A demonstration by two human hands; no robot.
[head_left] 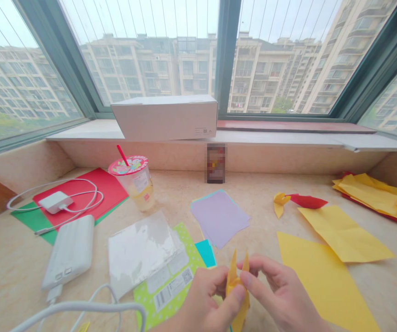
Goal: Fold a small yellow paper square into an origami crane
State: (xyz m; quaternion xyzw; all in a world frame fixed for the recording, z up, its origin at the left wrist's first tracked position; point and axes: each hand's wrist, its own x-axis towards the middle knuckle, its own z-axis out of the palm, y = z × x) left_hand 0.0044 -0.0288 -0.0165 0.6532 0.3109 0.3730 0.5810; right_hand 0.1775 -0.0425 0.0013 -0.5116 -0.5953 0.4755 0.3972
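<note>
Between my two hands is a folded yellow paper piece (239, 282) with two narrow points sticking up. My left hand (209, 299) grips its body, the thumb pressed across the front. With thumb and forefinger, my right hand (278, 289) pinches the right-hand point near its base. Its lower end runs down toward the bottom edge of the view, partly covered by my left thumb. Right of my hands lie a large yellow sheet (323, 276) and a creased yellow square (345, 233). A small yellow folded piece (279, 204) rests beside a red folded piece (308, 201) farther back.
Lilac paper squares (219, 216) lie ahead, with a clear plastic sleeve (141, 246) and a green dotted packet (171, 288) to the left. A lidded drink cup (139, 184), white power bank (70, 251) and cables stand farther left. Stacked yellow papers (374, 193) lie at far right.
</note>
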